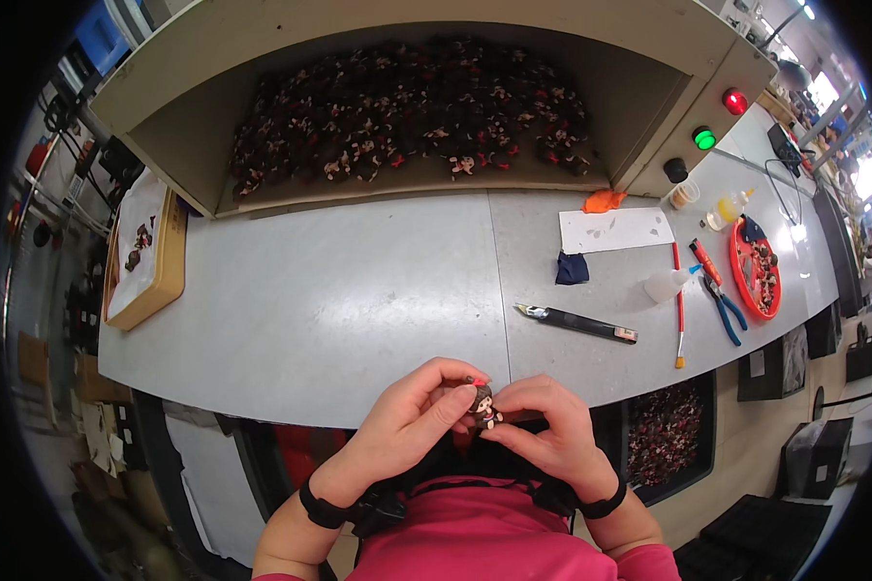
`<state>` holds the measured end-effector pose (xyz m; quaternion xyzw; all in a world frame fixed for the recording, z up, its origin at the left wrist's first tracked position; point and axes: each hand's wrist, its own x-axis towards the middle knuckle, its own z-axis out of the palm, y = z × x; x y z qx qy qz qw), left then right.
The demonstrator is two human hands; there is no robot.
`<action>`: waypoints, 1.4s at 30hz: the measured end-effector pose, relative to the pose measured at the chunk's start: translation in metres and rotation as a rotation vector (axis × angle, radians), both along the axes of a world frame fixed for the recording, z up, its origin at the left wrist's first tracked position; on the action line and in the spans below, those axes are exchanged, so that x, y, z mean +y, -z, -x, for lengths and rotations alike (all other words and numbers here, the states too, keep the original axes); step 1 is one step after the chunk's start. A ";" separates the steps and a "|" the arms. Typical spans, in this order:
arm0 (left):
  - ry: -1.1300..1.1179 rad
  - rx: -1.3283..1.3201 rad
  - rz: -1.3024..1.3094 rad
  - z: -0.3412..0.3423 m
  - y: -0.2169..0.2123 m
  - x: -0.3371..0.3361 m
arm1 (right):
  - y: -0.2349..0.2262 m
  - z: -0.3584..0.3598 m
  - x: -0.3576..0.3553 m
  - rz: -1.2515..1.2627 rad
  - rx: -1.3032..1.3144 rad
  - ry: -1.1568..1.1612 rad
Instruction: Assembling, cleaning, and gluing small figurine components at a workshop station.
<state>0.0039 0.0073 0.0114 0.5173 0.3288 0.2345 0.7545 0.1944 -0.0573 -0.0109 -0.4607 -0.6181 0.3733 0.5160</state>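
Just past the near edge of the grey table, I hold a small doll figurine [483, 408] with brown hair, a pale face and a bit of red on top. My left hand [420, 412] pinches it at the head and side between thumb and fingers. From the other side, the thumb and fingertips of my right hand [548, 426] close on its lower part. Part of the figurine is covered by my fingers. The nearest tool is a black utility knife [581, 324], lying on the table beyond my right hand.
A wide beige cabinet [649, 145] heaped with similar figurines spans the back. At right are a white sheet [615, 230], a red-handled brush [680, 310], blue pliers [725, 310], a squeeze bottle [664, 285] and a red tray [754, 305]. A yellow box [155, 302] stands left.
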 end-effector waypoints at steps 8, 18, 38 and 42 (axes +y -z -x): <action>0.005 0.022 -0.004 -0.003 -0.001 0.000 | 0.005 -0.005 0.004 -0.168 -0.122 -0.037; 0.034 0.024 -0.086 -0.009 -0.003 -0.003 | 0.002 -0.006 -0.003 -0.170 -0.195 0.018; -0.049 -0.245 0.389 -0.002 0.000 0.005 | -0.012 -0.160 0.026 0.221 -0.702 0.667; -0.037 -0.237 0.400 0.002 0.003 0.005 | -0.009 -0.149 0.025 0.241 -0.628 0.646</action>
